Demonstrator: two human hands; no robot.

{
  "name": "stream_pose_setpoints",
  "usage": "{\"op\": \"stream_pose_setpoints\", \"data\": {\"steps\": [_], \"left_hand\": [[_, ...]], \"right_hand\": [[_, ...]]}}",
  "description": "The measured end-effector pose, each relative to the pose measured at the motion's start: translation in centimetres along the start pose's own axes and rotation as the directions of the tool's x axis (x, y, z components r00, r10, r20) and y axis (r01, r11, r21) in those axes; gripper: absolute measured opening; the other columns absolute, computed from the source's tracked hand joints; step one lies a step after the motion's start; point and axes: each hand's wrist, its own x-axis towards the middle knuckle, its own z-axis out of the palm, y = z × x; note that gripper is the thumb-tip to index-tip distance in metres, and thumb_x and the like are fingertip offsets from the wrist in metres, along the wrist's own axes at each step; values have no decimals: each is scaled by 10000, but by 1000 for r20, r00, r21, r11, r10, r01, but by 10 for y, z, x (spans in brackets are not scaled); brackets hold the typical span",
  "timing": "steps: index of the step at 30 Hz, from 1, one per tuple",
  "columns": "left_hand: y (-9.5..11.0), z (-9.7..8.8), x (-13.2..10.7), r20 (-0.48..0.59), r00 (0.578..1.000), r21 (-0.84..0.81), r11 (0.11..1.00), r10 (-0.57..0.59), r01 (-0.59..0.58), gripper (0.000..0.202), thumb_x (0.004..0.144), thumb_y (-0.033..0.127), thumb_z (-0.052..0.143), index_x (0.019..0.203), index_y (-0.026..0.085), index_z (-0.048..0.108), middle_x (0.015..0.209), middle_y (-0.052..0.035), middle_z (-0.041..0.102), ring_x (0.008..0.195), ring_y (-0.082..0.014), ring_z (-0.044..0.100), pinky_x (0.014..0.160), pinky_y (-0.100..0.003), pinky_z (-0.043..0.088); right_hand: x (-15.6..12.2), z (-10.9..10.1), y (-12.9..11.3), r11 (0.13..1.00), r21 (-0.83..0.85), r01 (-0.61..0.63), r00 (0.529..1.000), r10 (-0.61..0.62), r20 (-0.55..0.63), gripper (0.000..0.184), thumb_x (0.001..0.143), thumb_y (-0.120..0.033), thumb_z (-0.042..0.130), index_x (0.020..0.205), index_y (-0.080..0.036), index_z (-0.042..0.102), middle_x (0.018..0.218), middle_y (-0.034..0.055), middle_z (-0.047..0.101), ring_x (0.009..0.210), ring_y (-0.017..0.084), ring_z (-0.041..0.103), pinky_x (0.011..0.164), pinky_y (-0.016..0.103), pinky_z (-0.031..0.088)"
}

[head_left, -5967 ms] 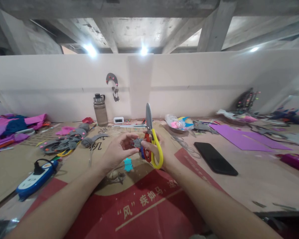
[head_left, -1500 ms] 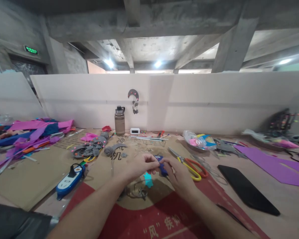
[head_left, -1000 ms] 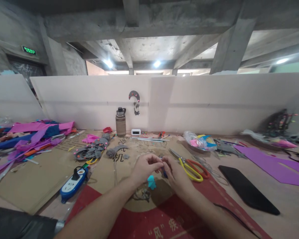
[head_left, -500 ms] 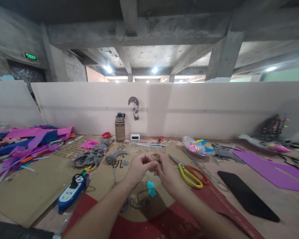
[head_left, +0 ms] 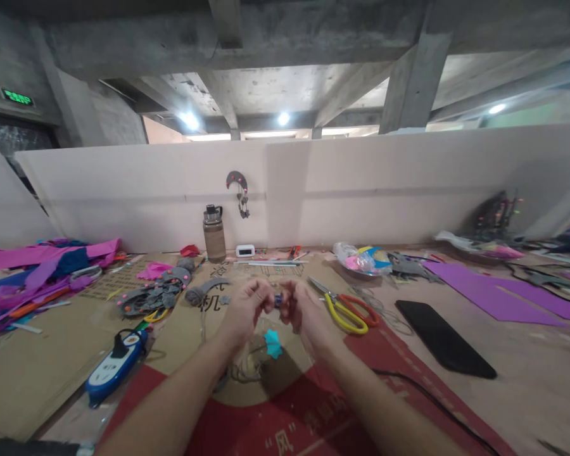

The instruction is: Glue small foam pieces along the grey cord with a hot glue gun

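Observation:
My left hand point(head_left: 244, 308) and my right hand point(head_left: 302, 310) meet above the cardboard-covered table, fingers pinched together on a small dark blue piece point(head_left: 278, 300) between them. What the piece is I cannot make out. A small teal star-shaped cutout point(head_left: 272, 343) lies just below the hands. Grey wire loops point(head_left: 247, 370) lie beside it. Yellow and red scissors point(head_left: 344, 308) rest on the table right of my right hand, touched by nobody.
A black phone point(head_left: 444, 338) lies to the right. A blue and white power strip point(head_left: 114, 365) sits at left. Grey felt pieces point(head_left: 147, 295), a water bottle point(head_left: 213, 232), purple sheets point(head_left: 494, 294) and coloured scraps point(head_left: 38, 269) lie around. A white partition point(head_left: 361, 183) stands behind.
Six seconds ago my right hand held the scissors upright; they now lie on the table. In the last second both hands rose slightly, still pinched together. The view shifted right.

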Motion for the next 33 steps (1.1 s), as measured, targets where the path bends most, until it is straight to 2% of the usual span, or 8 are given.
{"op": "stream_pose_setpoints", "data": {"steps": [2, 5, 9, 17, 20, 24, 27, 33], "left_hand": [[5, -7, 6, -103, 994, -86, 996, 23, -32, 259, 724, 359, 660, 648, 147, 533, 598, 15, 515, 511, -67, 446, 489, -189, 359], [13, -17, 14, -206, 979, -156, 987, 15, -47, 220, 731, 344, 659, 708, 137, 589, 624, -1, 561, 546, -66, 498, 494, -167, 383], [13, -24, 19, -241, 970, -126, 992, -14, -17, 289, 739, 411, 640, 724, 125, 599, 611, -7, 572, 532, -61, 507, 477, -157, 383], [12, -24, 16, -152, 983, 6, 994, -106, 108, 291, 704, 405, 672, 724, 123, 602, 638, -8, 583, 515, -58, 484, 479, -176, 365], [10, -23, 15, -118, 987, 52, 991, -113, 120, 294, 720, 411, 653, 730, 121, 603, 649, -13, 583, 517, -58, 475, 475, -180, 351], [8, -22, 14, -29, 991, 165, 978, -128, 131, 326, 754, 448, 602, 740, 122, 606, 692, -15, 583, 544, -57, 480, 481, -178, 343], [8, -22, 13, 8, 988, 296, 944, -154, 145, 392, 766, 502, 557, 768, 115, 623, 745, -42, 599, 605, -81, 518, 449, -175, 322], [5, -26, 14, 3, 946, 361, 883, -324, 301, 499, 774, 577, 493, 842, 98, 618, 862, -120, 639, 748, -159, 623, 376, -153, 268]], "right_hand": [[3, -8, -3, 999, -37, 16, 1000, -17, -19, 349, 865, -501, 365, 985, -207, 508, 713, -23, 462, 536, 99, 441, 486, 222, 393], [4, -18, -7, 966, -255, 50, 999, -48, 13, 237, 840, -412, 461, 933, -208, 536, 637, -48, 437, 536, 96, 424, 495, 209, 366], [-1, -17, -12, 858, -494, 138, 983, -57, 175, 127, 817, -275, 498, 871, -188, 573, 708, -21, 522, 634, 107, 478, 601, 237, 401], [-13, -11, -4, 516, -729, 450, 846, 15, 533, 213, 798, -103, 504, 958, -188, 617, 953, 53, 543, 840, 145, 509, 764, 281, 408], [-15, -5, 14, 312, -780, 542, 808, 60, 586, 226, 784, -111, 528, 979, -175, 622, 988, 89, 542, 930, 201, 478, 824, 339, 382], [-18, 3, 33, 87, -812, 577, 805, 113, 583, 89, 794, -170, 525, 807, -159, 612, 908, 97, 561, 867, 219, 462, 779, 365, 369], [-18, 4, 31, 112, -828, 550, 828, 56, 558, 64, 771, -150, 516, 788, -148, 578, 889, 103, 567, 876, 218, 465, 790, 349, 362], [-10, -5, 11, 471, -835, 283, 953, -43, 299, 93, 781, -117, 417, 788, -180, 485, 736, 29, 557, 653, 139, 485, 602, 252, 348]]}}
